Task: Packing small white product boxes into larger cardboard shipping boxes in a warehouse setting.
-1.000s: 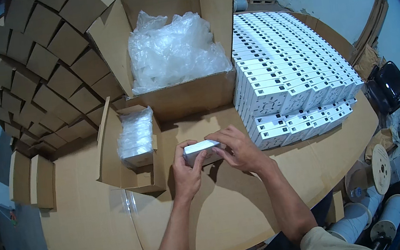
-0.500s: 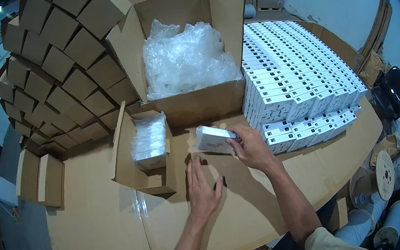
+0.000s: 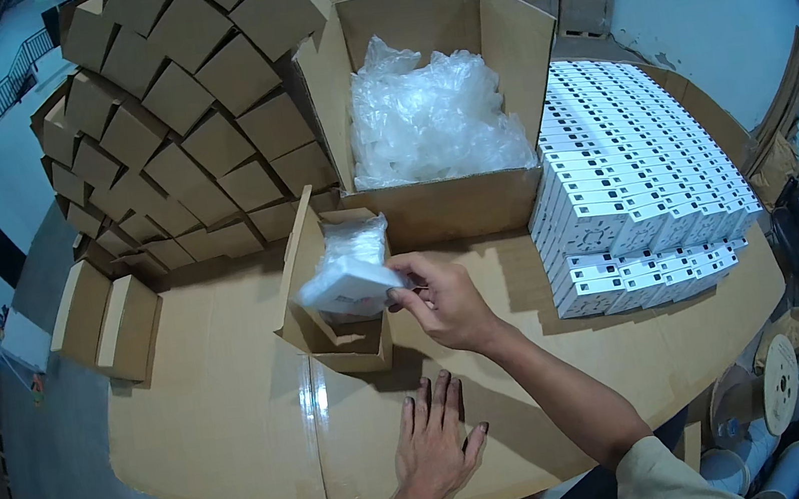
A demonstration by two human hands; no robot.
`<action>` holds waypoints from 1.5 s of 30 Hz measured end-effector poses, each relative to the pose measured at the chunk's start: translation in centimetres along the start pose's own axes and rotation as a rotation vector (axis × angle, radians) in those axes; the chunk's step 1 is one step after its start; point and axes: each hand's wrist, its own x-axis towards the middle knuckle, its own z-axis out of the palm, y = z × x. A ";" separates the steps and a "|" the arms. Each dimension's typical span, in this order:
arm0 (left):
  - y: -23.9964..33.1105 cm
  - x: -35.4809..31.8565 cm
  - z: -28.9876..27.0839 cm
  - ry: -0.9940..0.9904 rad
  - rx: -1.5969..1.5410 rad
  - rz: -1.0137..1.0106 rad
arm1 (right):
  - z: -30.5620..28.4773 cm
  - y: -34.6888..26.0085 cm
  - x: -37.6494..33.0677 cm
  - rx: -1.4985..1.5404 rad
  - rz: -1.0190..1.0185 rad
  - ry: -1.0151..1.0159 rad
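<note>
Since the earlier frame, our right hand (image 3: pixel 445 302) has carried the white bagged packet (image 3: pixel 349 286) leftward, over the small open carton (image 3: pixel 336 344). We pinch the packet's right end between thumb and fingers. Our left hand (image 3: pixel 435 442) lies flat, fingers spread, holding nothing, on the cardboard-covered bench (image 3: pixel 219 415) near its front edge, below the carton.

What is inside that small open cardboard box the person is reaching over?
The small open cardboard box holds clear-wrapped white packets at the back. The right hand holds a white bagged packet over it, hiding the contents beneath.
</note>
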 end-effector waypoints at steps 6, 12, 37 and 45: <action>-0.2 0.4 0.1 -0.012 -0.012 -0.005 | 0.2 -0.1 2.0 -0.469 -0.299 -0.129; -0.4 0.3 0.5 -0.014 -0.028 -0.019 | 2.6 0.5 2.6 -0.713 -0.185 -0.214; -1.4 6.5 2.3 -0.159 0.078 0.048 | -0.1 1.2 -3.5 -0.670 -0.217 -0.055; -1.1 14.8 2.7 0.067 0.099 0.003 | -12.1 -1.5 -15.1 -0.668 -0.101 -0.016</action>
